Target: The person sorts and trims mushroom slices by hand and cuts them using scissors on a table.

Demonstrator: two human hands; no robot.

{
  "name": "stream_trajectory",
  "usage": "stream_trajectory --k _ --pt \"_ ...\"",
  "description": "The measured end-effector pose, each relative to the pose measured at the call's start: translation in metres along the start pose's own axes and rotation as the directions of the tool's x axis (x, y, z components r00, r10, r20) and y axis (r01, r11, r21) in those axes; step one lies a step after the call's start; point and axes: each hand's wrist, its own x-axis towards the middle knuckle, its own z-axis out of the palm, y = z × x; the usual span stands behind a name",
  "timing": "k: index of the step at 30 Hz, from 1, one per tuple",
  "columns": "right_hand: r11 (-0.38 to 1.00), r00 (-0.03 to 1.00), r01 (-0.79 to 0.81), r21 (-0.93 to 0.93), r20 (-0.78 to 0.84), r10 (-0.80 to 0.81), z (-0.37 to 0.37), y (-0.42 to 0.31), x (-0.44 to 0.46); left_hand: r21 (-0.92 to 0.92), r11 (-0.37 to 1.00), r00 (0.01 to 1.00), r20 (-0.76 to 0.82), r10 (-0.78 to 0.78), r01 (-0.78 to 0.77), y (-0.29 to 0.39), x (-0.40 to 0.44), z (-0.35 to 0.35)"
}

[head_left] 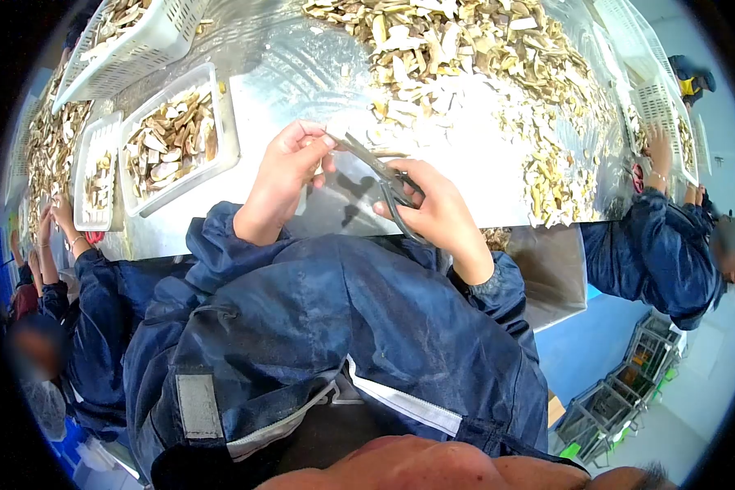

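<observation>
Black-handled scissors [392, 189] are in my right hand [437, 208], whose fingers are through and around the handles. Their blades point up and left, reaching the fingertips of my left hand [290, 167]. My left hand is pinched closed around a small piece, too small to make out. Both hands are over the shiny metal table [261, 90], near its front edge. Beyond them spreads a large heap of sliced, dried-looking brown and cream pieces [482, 49]. A white plastic tray [230, 122] with larger slices stands to the left of my left hand.
A narrower white tray [82, 175] and a white slotted basket [131, 69] stand at the left. More baskets [657, 98] are at the right. Co-workers in dark blue sleeves [94, 318] are on both sides. A lined bin [551, 273] is below the table edge.
</observation>
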Motion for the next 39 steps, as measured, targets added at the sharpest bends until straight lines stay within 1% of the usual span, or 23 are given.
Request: stream_trajectory --k 1,3,4,7,8,9,10,11,12,15,18,21,24,27,30,33,39 --pt "1.0 1.0 -0.009 0.008 0.018 0.009 0.001 -0.002 0.002 -0.021 1.0 1.0 0.006 -0.015 0.015 -0.002 0.001 -0.001" --pt "0.996 0.999 0.042 0.078 -0.016 -0.041 0.007 0.002 0.004 -0.055 0.998 1.0 -0.001 -0.031 0.031 0.001 -0.001 0.002" --pt "0.99 0.997 0.08 0.118 -0.026 -0.078 0.011 0.003 0.006 -0.086 0.995 0.999 0.02 -0.038 0.04 0.001 -0.001 0.001" --pt "0.991 0.999 0.005 0.135 0.032 -0.009 0.014 0.0 0.009 -0.154 0.987 0.999 0.033 -0.03 0.034 -0.003 0.0 -0.004" --pt "0.997 1.0 0.019 0.079 0.002 -0.019 0.014 -0.009 0.009 -0.169 0.985 0.999 0.029 -0.03 0.034 -0.003 -0.001 -0.004" --pt "0.991 0.999 0.003 0.134 0.037 -0.008 0.016 -0.002 0.009 -0.165 0.985 0.999 0.032 -0.036 0.041 -0.003 -0.001 -0.005" --pt "0.998 0.999 -0.001 0.055 0.053 -0.002 0.013 -0.012 0.009 -0.165 0.985 0.998 0.044 -0.046 0.052 -0.004 0.0 -0.007" --pt "0.996 0.998 -0.013 0.091 0.056 0.008 0.015 -0.013 0.008 -0.169 0.984 0.998 0.045 -0.045 0.052 -0.005 0.0 -0.009" --pt "0.991 0.998 -0.032 0.126 0.054 0.026 0.016 -0.014 0.007 -0.172 0.983 0.997 0.055 -0.049 0.058 -0.007 0.001 -0.01" --pt "0.99 0.998 -0.044 0.137 0.054 0.037 0.017 -0.02 0.008 -0.186 0.981 0.997 0.07 -0.046 0.058 -0.01 0.002 -0.012" --pt "0.993 0.997 -0.061 0.103 0.063 0.054 0.017 -0.024 0.008 -0.175 0.982 0.996 0.063 -0.064 0.074 -0.006 0.001 -0.013" --pt "0.986 0.998 -0.053 0.158 0.049 0.046 0.022 -0.017 0.008 -0.179 0.98 0.996 0.06 -0.073 0.082 -0.004 -0.001 -0.014" --pt "0.986 0.997 -0.058 0.154 0.05 0.051 0.024 -0.02 0.007 -0.188 0.978 0.995 0.06 -0.077 0.087 -0.003 -0.003 -0.015" --pt "0.98 0.998 -0.052 0.19 0.049 0.043 0.026 -0.02 0.008 -0.196 0.977 0.995 0.061 -0.074 0.085 -0.002 -0.004 -0.016" --pt "0.994 0.998 -0.048 0.094 0.055 0.043 0.023 -0.031 0.007 -0.196 0.977 0.995 0.067 -0.074 0.086 -0.003 -0.004 -0.016" --pt "0.993 0.997 -0.04 0.111 0.07 0.033 0.023 -0.023 0.007 -0.192 0.976 0.994 0.07 -0.089 0.101 -0.008 -0.002 -0.019" --pt "0.994 0.993 0.097 -0.051 0.073 -0.093 0.023 -0.019 0.009 -0.219 0.959 0.984 0.057 -0.169 0.177 -0.006 -0.007 -0.023"
